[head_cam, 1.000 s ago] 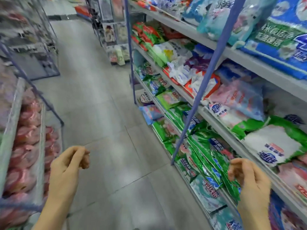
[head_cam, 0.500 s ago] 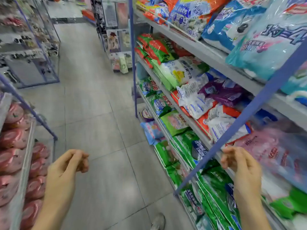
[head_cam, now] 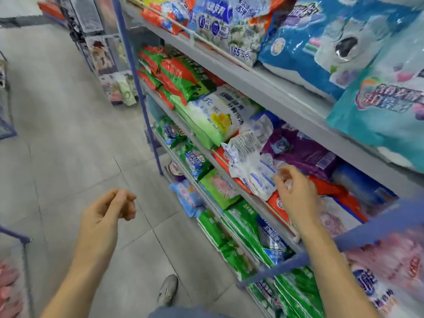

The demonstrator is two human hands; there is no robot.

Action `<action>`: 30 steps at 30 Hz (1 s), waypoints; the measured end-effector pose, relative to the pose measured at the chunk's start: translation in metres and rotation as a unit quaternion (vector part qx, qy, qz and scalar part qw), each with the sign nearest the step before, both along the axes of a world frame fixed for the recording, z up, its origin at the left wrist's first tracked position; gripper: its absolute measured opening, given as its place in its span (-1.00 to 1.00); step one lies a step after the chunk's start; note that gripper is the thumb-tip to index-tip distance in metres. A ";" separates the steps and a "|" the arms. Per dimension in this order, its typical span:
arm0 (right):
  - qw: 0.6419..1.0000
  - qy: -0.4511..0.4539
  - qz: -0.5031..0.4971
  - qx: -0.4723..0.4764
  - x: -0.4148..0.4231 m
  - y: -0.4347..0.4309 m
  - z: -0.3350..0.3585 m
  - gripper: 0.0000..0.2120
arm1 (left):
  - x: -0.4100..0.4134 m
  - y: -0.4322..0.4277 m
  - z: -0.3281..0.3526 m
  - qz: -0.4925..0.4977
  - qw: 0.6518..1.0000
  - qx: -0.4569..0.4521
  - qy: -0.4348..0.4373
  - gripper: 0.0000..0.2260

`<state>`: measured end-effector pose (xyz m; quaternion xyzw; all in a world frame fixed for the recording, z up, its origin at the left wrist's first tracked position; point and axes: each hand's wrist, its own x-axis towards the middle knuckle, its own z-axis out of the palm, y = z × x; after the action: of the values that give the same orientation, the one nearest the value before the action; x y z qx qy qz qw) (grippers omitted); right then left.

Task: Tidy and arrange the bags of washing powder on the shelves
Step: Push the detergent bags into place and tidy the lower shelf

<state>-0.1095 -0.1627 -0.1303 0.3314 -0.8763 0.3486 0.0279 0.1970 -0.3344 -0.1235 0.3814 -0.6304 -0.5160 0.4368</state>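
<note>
Right hand point(head_cam: 296, 193) curls at the crumpled white-and-blue plastic bag point(head_cam: 249, 157), grip unclear; left hand point(head_cam: 107, 212) hangs loose, empty. The bag overhangs; a careless tug could drop it.

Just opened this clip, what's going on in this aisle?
A person stands in a shop aisle beside shelves stacked with bags of washing powder. Their right hand is up at a crumpled white bag that lies skewed on top of red bags, next to a purple bag; whether the fingers grip it is unclear. The left hand is over the floor, fingers loosely curled, holding nothing. The bags look jumbled, so tidying seems far from done.
</note>
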 end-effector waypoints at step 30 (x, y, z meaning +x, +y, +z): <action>0.926 -0.080 -0.168 -0.330 0.043 -0.061 0.084 -0.79 | -0.186 -0.110 0.009 -0.519 0.850 -0.005 -0.090 -0.70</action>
<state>-0.0669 -0.2240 -0.0462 0.1222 -0.7542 0.6331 0.1239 0.0106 -0.4444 -0.1148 0.0410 -0.7754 -0.6282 0.0487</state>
